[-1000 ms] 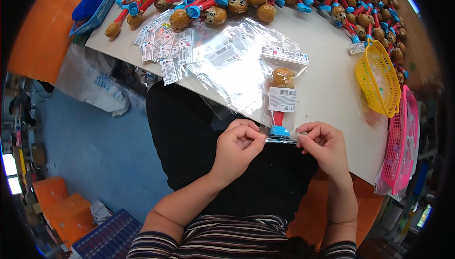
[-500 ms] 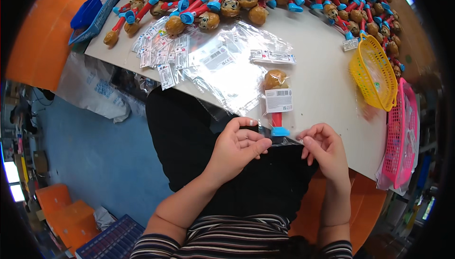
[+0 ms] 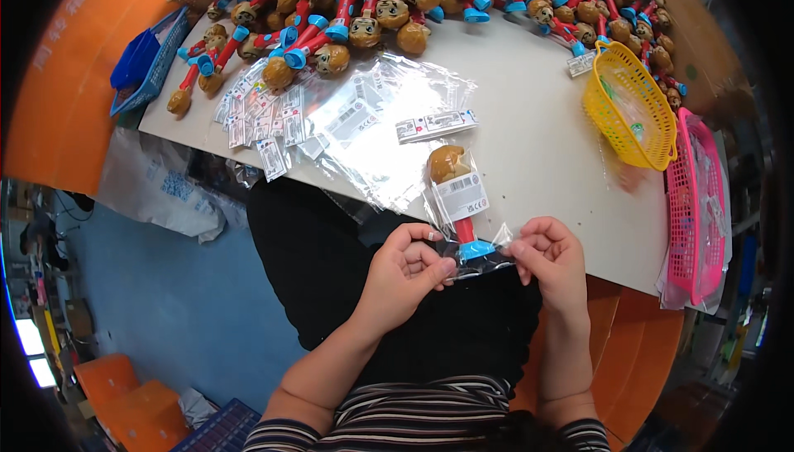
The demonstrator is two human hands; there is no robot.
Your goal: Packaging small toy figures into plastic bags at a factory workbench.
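Observation:
A clear plastic bag [image 3: 488, 267] holds a candy-dispenser-like figure [image 3: 465, 230] with a brown-haired head, red stem and blue foot. The head points away from me, and a white printed label [image 3: 461, 197] covers the stem's upper part. My left hand [image 3: 404, 274] pinches the left corner of the bag's near end between thumb and fingers. At the right corner, my right hand [image 3: 547, 260] pinches the film the same way. Between them the near end is stretched, just beyond the blue foot, over the table's front edge.
Similar figures [image 3: 392, 12] are heaped along the table's far side. Flat clear bags [image 3: 356, 121] and loose labels [image 3: 269, 117] lie left of centre. A yellow basket [image 3: 633, 109] and a pink basket [image 3: 696, 204] stand right; a blue basket [image 3: 169, 47] is far left.
The bagged figure has come nearer and tilted slightly, its blue foot now between my hands. My right hand has moved a little left, and the bag's near end is pulled taut. The view has shifted slightly.

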